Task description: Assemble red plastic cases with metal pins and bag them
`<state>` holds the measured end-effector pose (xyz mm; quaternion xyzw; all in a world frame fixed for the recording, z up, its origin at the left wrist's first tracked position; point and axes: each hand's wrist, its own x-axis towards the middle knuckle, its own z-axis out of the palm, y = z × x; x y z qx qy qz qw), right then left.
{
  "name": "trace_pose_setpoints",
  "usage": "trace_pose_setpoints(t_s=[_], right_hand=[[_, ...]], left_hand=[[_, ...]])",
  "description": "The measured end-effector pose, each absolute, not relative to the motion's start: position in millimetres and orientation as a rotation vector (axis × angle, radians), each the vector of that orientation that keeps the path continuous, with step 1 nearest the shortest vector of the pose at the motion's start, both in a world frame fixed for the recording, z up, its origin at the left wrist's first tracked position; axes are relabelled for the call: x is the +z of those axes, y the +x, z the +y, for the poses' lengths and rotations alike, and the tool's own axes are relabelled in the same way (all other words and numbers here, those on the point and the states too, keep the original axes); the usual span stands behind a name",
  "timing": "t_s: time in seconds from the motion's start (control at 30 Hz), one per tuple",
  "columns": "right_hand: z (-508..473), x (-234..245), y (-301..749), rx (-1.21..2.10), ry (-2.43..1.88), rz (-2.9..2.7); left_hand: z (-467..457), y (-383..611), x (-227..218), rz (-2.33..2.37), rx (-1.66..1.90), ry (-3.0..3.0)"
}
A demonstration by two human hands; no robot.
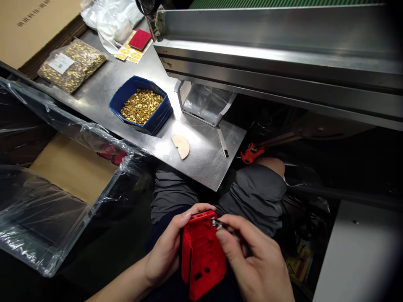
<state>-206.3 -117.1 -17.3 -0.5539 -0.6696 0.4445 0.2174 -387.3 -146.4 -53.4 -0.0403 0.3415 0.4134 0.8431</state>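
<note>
A red plastic housing, open on the side toward me, is held over my lap. My left hand wraps around its left side and top edge. At the housing's upper right corner, my right hand pinches a small metal part between thumb and fingers. That part touches or sits very near the rim; its exact kind is too small to tell. Two dark openings show in the housing's lower inside wall.
On the metal table stand a blue bin of small brass pieces and a grey bin with clear bags. A half-round disc and a cutter knife lie nearby. A plastic-lined crate is left; a conveyor frame crosses above.
</note>
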Motion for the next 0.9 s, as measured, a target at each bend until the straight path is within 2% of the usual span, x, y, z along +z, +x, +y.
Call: trace_pose_setpoints(t_s=[0.13,0.37,0.47,0.6,0.9], right_hand=[[-104,-31,-188,1.113,-1.729,-1.725],[-51,-121,-203,1.028,-1.739,-1.700],[-36,-141,-211,1.063,-1.703,-1.780],[-35,-134,-208,1.109,-1.656,-1.741],[-80,-76,-193,1.347,-1.647,-1.457]], left_hand=[[-146,-387,-55,0.776,0.878,-0.118],[-143,-388,-56,0.800,0.848,-0.259],[-141,-388,-55,0.782,0.833,-0.320],[-141,-389,-55,0.774,0.824,-0.367],[-141,-389,-56,0.822,0.872,-0.332]])
